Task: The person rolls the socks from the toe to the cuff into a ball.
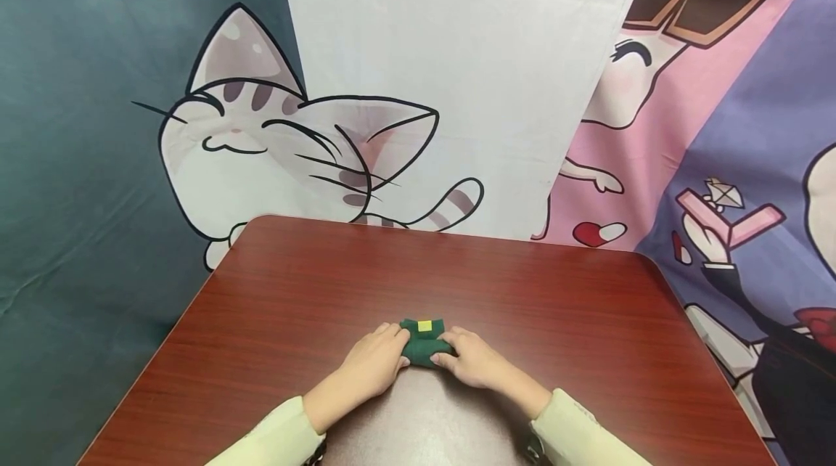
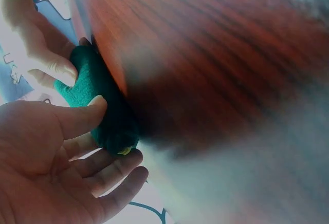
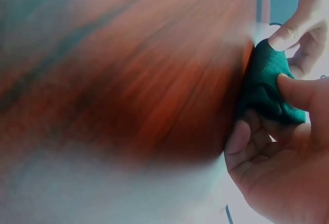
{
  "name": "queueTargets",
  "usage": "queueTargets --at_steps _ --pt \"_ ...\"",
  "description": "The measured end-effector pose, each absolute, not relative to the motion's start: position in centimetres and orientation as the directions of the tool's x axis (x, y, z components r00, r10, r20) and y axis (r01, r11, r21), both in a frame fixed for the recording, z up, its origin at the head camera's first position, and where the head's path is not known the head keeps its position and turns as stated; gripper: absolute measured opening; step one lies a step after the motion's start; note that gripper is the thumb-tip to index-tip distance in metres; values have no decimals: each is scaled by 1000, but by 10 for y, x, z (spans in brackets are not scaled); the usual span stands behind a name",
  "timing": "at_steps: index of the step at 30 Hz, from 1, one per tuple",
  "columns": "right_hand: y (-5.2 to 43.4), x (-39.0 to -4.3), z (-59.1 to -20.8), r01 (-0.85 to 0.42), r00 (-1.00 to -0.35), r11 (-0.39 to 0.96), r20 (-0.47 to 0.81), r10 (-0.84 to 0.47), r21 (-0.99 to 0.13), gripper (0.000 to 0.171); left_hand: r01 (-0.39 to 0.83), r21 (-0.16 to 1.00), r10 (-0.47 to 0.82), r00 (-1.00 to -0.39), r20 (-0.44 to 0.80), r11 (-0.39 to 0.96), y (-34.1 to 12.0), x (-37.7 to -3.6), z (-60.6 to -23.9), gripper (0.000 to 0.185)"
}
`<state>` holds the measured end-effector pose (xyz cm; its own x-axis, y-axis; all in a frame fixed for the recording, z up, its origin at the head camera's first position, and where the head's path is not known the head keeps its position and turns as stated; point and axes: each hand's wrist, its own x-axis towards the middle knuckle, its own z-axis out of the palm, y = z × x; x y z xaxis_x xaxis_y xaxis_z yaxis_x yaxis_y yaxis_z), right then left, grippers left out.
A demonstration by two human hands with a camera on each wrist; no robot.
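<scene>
**A:** So where's your stuff sitting right now? Looks like the green cloth bundle (image 1: 424, 342) is on the red-brown table (image 1: 555, 306), close to your edge and pretty much dead centre between your arms.

**B:** Yep, and you've got both hands on it. Your left hand (image 1: 374, 362) comes in from the left end, your right hand (image 1: 475, 361) from the right end, so the bundle lies straight across in front of you, long axis running left to right, one hand capping each end. Neither hand is nearer, it's basically symmetrical.

**A:** How's the grip though?

**B:** In the left wrist view your left thumb (image 2: 82, 116) lies across the top of the cloth and the fingers (image 2: 110, 170) curve underneath, loose but definitely wrapped on it. In the right wrist view your right thumb (image 3: 303, 91) presses into the fabric with the fingers (image 3: 241, 139) tucked along the side by the table. So both hands are half curled and pinching the bundle, not flat and not clenched.

**A:** That yellow bit?

**B:** A small yellow tag (image 1: 425, 325) sits on the far side of the bundle, facing away from you, between your fingertips. Behind the table there's only the cartoon cat backdrop (image 1: 261, 139).
</scene>
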<state>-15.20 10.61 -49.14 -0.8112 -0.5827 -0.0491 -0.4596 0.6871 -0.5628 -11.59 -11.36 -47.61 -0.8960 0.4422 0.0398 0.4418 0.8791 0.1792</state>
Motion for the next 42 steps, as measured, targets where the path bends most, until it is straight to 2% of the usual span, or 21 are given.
queueTargets --at_steps 5,11,16,21,26,33,42 --pt "108 -150 -493 -432 -825 700 -65 -562 -568 35 455 177 453 -890 52 873 -114 -117 -477 23" --pt "108 -143 -497 -527 -812 707 32 -583 -472 52 446 204 450 -893 28 872 -114 -119 -475 21" --pt "107 -138 -496 -612 -783 707 144 -606 -354 37 442 238 455 -891 2 865 -116 -120 -477 24" --pt "107 -138 -496 -646 -761 694 200 -617 -317 26 457 269 476 -879 -6 848 -118 -122 -477 25" --pt "108 -139 -497 -644 -763 686 211 -612 -340 21 446 329 485 -874 -42 832 -121 -124 -475 27" --pt "110 -148 -495 -602 -776 661 133 -617 -449 14 422 388 474 -879 -45 820 -125 -126 -480 30" --pt "113 -162 -494 -550 -781 622 78 -620 -558 13 434 357 463 -886 2 827 -123 -128 -483 29"
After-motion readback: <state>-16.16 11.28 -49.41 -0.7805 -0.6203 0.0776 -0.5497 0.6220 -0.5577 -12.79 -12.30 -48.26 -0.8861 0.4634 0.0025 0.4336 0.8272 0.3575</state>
